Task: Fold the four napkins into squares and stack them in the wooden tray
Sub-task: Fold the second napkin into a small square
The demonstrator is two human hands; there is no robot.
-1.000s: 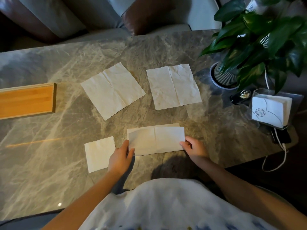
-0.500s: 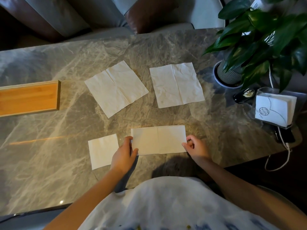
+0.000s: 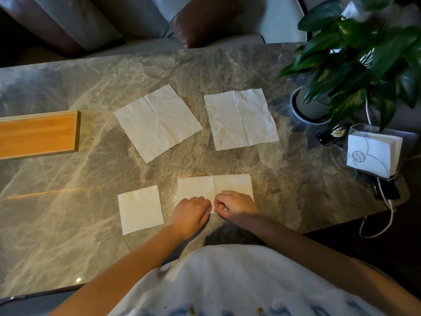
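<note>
A half-folded napkin (image 3: 230,183) lies as a long rectangle near the table's front edge. My left hand (image 3: 191,213) and my right hand (image 3: 235,202) meet at the middle of its near edge, fingers curled, and pinch that edge. A napkin folded into a small square (image 3: 141,209) lies just left of them. Two unfolded napkins lie farther back, one at centre left (image 3: 157,123) and one at centre right (image 3: 241,118). The wooden tray (image 3: 38,134) sits at the far left edge, partly cut off, with nothing in its visible part.
A potted plant (image 3: 312,108) stands at the back right. In front of it are a small dark object (image 3: 331,136) and a clear holder with white napkins (image 3: 373,153). A white cable (image 3: 385,215) hangs off the right edge. Chairs stand behind the marble table (image 3: 68,201).
Both hands have slid inward from the two ends of the half-folded napkin and now meet at the middle of its near edge. The napkin lies flatter. The other napkins have not moved.
</note>
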